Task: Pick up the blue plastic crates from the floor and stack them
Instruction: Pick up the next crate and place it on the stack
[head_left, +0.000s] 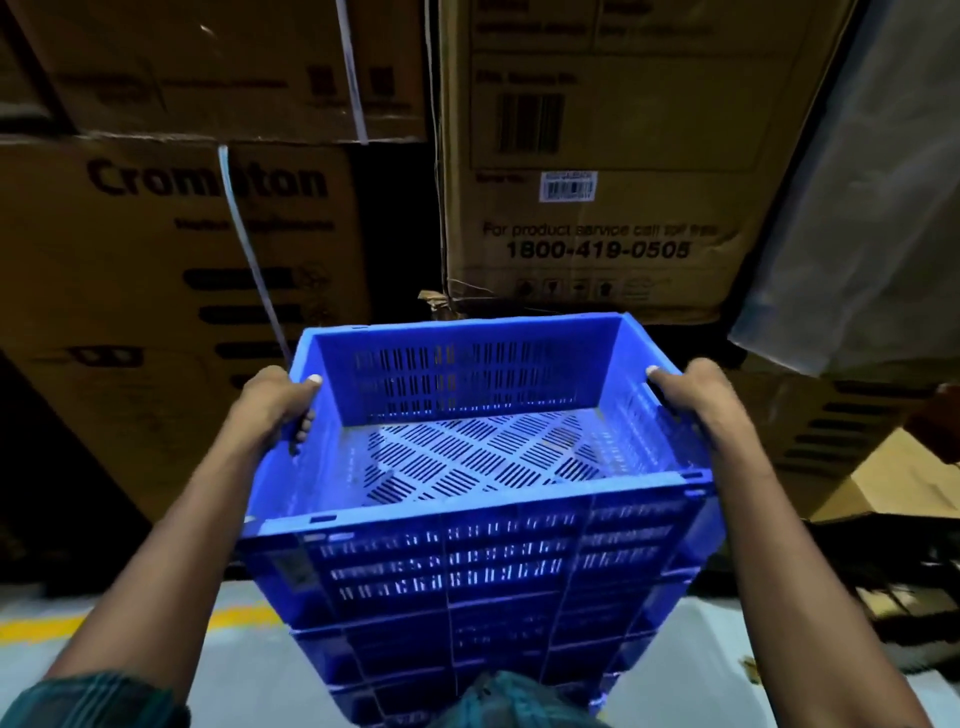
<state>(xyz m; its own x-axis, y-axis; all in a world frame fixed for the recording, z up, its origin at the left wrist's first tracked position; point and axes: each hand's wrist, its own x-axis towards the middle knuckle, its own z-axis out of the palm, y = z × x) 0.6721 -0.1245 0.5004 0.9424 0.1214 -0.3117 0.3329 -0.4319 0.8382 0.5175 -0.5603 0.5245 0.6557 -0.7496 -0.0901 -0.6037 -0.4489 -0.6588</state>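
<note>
The top crate (467, 447) is bright blue plastic, slotted through its walls and floor, empty, sitting atop a stack (467, 644) of matching crates on the floor before cardboard boxes (597, 171). The left hand (278, 402) grips its left rim, thumb on top. The right hand (693, 392) clasps the right wall likewise.

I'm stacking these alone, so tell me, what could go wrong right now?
1. The left hand and right hand grip the top blue crate by its side handles; fingers could get pinched if it drops into the crate stack.
2. Set down askew, the crate may not seat.
3. The stack could tip toward the cardboard boxes.
</note>
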